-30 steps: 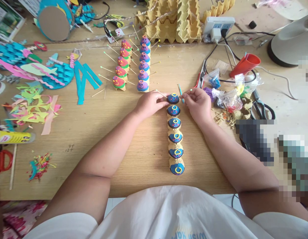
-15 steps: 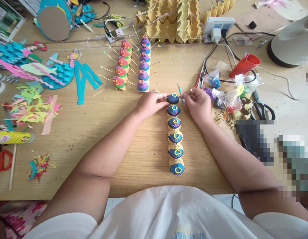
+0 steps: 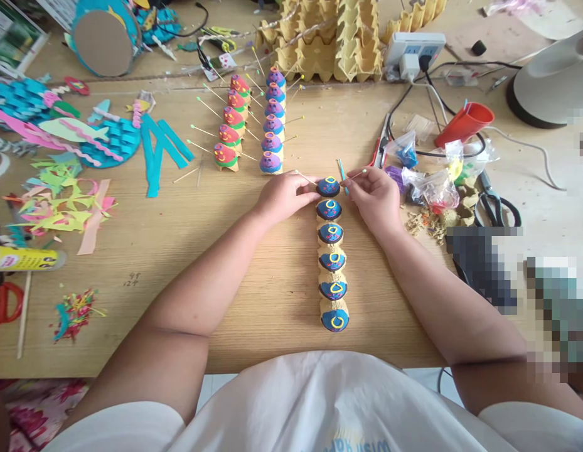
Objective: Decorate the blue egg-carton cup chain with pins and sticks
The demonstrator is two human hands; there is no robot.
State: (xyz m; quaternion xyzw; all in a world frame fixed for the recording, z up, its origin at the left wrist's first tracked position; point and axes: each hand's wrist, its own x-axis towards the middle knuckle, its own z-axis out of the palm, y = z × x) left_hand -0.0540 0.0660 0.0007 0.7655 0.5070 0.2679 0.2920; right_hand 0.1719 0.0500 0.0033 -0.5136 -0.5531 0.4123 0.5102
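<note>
A strip of egg carton with several blue clay faces, each with a yellow ring, runs lengthwise before me. My left hand grips the left side of its far end, thumb and fingers against the farthest blue face; a thin stick slants out there. At the right side of that face, my right hand pinches a thin stick with a pale tip. A small light-blue tool lies just beside those fingertips. Beyond my left hand stand a red-and-green strip and a purple strip, both bearing sticks.
To the right are red-handled scissors, clay bags, a red cup, black scissors and a power strip. Egg trays stand at the back. Paper scraps and a glue stick lie left.
The pale-tipped stick in my right hand has shifted slightly to the right. My left hand and the blue strip look unmoved.
</note>
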